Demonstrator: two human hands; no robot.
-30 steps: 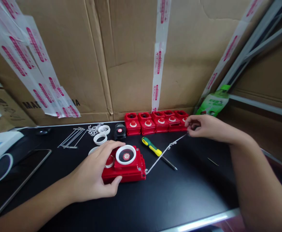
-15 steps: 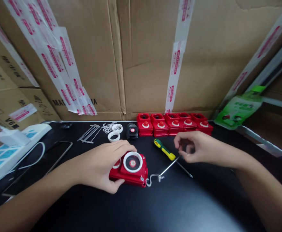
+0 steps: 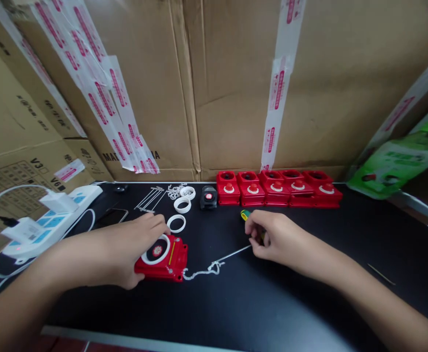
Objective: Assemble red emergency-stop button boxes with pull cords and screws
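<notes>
Lower left, your left hand [image 3: 128,252] grips a white-ringed red housing [image 3: 179,258]; centre right, your right hand [image 3: 272,235] pinches a metal rod [image 3: 235,253] (white cord [image 3: 199,274] at its tip).

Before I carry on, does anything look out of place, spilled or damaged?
A thin pin looks stray: alone on the right of the table, apart from the metal rods grouped at left. The white cord by the red box bunches at one end; I can't tell whether it's tangled. No spill or damage shows.
</notes>
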